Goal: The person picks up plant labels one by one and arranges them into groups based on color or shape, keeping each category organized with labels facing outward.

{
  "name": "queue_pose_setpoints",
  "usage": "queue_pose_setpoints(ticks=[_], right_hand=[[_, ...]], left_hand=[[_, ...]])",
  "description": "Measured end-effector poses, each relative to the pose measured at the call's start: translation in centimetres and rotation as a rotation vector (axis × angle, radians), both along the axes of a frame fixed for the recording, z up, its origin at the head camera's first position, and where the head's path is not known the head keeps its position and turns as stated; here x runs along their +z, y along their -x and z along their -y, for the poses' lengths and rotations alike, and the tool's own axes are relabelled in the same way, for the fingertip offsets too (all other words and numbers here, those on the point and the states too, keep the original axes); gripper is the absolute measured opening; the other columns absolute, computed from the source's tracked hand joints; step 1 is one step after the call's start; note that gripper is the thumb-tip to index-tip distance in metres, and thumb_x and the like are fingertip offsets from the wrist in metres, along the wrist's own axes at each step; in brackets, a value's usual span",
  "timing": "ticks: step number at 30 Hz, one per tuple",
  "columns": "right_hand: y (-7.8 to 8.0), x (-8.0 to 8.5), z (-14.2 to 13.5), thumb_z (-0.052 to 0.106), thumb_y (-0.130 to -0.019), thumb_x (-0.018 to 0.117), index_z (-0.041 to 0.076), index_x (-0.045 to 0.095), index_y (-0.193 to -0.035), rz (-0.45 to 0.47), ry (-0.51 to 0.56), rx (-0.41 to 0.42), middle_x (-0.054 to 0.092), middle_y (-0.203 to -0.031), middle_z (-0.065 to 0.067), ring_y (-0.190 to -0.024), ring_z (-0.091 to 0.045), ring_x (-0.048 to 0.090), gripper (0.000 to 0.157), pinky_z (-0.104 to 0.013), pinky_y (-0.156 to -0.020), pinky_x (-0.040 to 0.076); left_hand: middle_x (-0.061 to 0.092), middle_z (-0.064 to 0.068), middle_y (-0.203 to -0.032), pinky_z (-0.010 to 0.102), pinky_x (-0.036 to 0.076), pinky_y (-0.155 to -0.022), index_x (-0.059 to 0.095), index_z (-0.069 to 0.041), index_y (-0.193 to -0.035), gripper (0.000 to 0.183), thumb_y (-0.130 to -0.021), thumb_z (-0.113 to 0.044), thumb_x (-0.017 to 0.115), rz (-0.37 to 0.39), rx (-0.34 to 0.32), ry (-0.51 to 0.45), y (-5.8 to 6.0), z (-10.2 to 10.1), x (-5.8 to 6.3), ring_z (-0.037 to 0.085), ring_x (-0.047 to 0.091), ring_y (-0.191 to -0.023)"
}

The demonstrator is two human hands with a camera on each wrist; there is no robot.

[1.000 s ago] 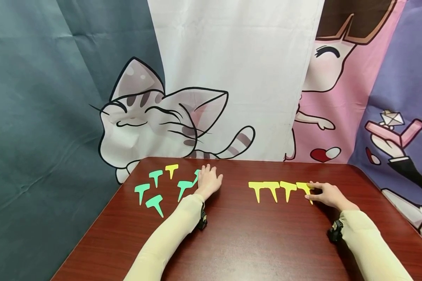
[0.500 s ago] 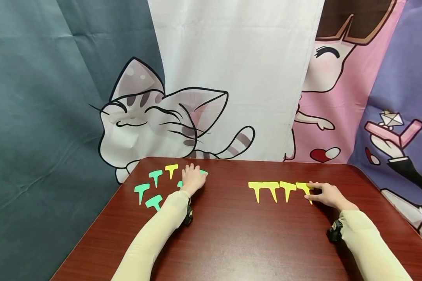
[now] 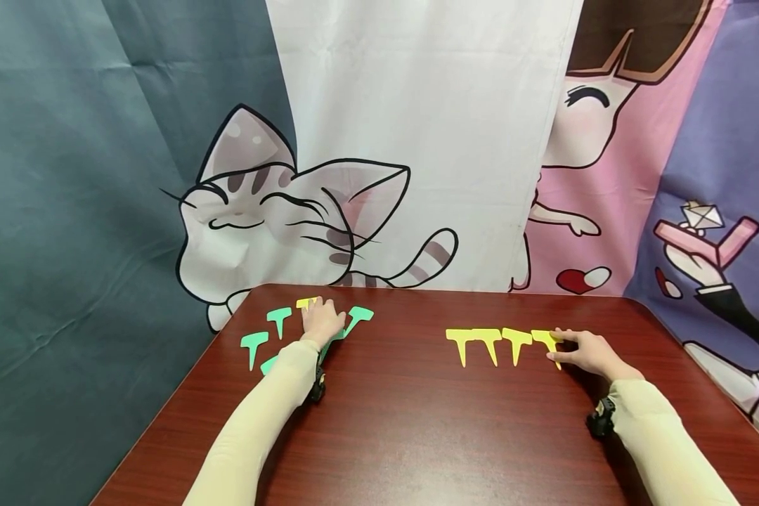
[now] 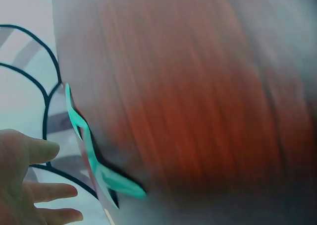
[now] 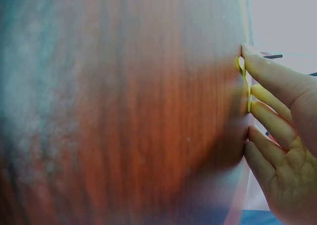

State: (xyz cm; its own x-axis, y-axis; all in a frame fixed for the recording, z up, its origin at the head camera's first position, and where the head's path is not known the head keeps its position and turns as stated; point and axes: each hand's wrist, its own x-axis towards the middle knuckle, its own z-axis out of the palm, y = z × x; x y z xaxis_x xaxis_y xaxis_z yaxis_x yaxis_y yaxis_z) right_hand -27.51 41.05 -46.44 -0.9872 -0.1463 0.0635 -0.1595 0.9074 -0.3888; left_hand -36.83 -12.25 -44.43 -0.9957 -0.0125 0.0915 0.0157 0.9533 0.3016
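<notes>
Our left hand (image 3: pixel 322 323) has moved farther left over the past half second: it is now above the lone yellow tag (image 3: pixel 303 303) on the far left of the table (image 3: pixel 417 422), and the rightmost green tag (image 3: pixel 358 314) shows fully, just right of it. Our right hand (image 3: pixel 588 353) stays put at the right end of a row of yellow tags, its thumb and forefinger set about the end tag (image 3: pixel 542 336); we cannot tell whether they pinch it or only rest there. Three other yellow tags (image 3: pixel 488 334) continue the row to the left.

From the left wrist view, the fingers we can see are spread, with nothing between them. The lone tag is partly hidden beneath that hand, and contact is unclear.

Picking up this lone tag looks like the step in hand. It lies flat and is likely thin, so we do best to press one fingertip lightly at an edge of its crossbar, bring the thumb in opposite, and pinch before lifting. A straight lift should avoid dragging our sleeve (image 3: pixel 284 379) through the green tags close by. Light, steady right fingers should keep the row from sliding.
</notes>
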Motion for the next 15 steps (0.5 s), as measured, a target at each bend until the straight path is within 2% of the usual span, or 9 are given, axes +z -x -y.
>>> queue_pose_setpoints(ticks=[4,9,13,15], right_hand=[[-0.1,0.1,0.1,0.046,-0.078,0.073,-0.001,0.054,-0.130,0.001,0.000,-0.002,0.048,-0.132,-0.031,-0.123,-0.055,0.040,0.073,-0.068,-0.096,0.033],[-0.2,0.0,0.1,0.046,-0.078,0.073,-0.001,0.054,-0.131,0.004,0.002,-0.002,0.048,-0.132,-0.031,-0.122,-0.055,0.040,0.073,-0.068,-0.096,0.033],[-0.1,0.0,0.1,0.046,-0.078,0.072,-0.001,0.054,-0.131,0.005,0.007,-0.007,0.047,-0.133,-0.031,-0.124,-0.055,0.039,0.073,-0.068,-0.097,0.032],[-0.1,0.0,0.1,0.046,-0.078,0.072,-0.001,0.054,-0.131,0.006,0.008,-0.006,0.047,-0.133,-0.032,-0.124,-0.056,0.038,0.073,-0.069,-0.096,0.031]], left_hand=[[0.041,0.027,-0.141,0.060,0.020,-0.112,0.055,0.002,-0.126,0.046,-0.095,-0.031,0.051,0.013,0.016,0.014,0.4,1.2,-0.3,0.046,0.029,-0.136],[0.044,0.030,-0.135,0.062,0.023,-0.109,0.064,0.003,-0.109,0.038,-0.094,-0.029,0.051,0.026,0.039,0.016,0.8,2.4,-0.8,0.050,0.028,-0.133],[0.043,0.033,-0.134,0.062,0.028,-0.104,0.065,0.005,-0.104,0.038,-0.094,-0.028,0.050,0.042,0.068,0.030,1.0,3.3,-0.6,0.051,0.028,-0.132],[0.041,0.034,-0.135,0.062,0.028,-0.105,0.063,0.006,-0.108,0.039,-0.094,-0.027,0.050,0.047,0.084,0.039,1.1,3.7,-0.5,0.052,0.026,-0.133]])
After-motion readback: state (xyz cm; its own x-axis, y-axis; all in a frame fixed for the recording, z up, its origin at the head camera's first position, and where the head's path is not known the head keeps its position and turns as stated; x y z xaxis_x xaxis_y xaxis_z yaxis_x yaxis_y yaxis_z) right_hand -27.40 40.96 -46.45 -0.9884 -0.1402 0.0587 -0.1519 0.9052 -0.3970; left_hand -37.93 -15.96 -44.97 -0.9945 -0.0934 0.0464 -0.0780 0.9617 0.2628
